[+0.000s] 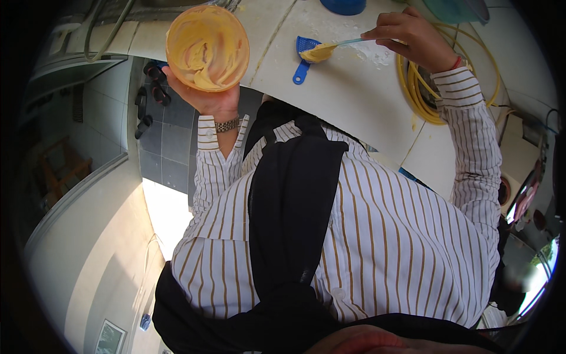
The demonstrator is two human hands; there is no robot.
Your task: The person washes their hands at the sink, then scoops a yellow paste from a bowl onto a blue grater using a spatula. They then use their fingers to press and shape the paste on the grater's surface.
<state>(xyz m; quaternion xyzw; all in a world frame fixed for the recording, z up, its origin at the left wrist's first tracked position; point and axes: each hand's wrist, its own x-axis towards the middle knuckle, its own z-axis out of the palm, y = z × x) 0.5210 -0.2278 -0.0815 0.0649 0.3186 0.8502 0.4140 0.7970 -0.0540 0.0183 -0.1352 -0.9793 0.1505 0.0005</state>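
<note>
While an orange bowl (246, 56) is grasped from below by the left hand (215, 101) at the near edge of the table (354, 106), a blue perforated tray (305, 46) is seen lying just in from that edge. Over the tray's right side, yellow paste (318, 53) is carried on a pale blue spatula (349, 42) pinched by the right hand (415, 38). Blending looks finished; much mesh is left uncovered, and ample paste is left in the bowl. Toward the table's right side, a yellow hose (413, 94) is coiled; farther, a blue basin (344, 6) is partly shown.
</note>
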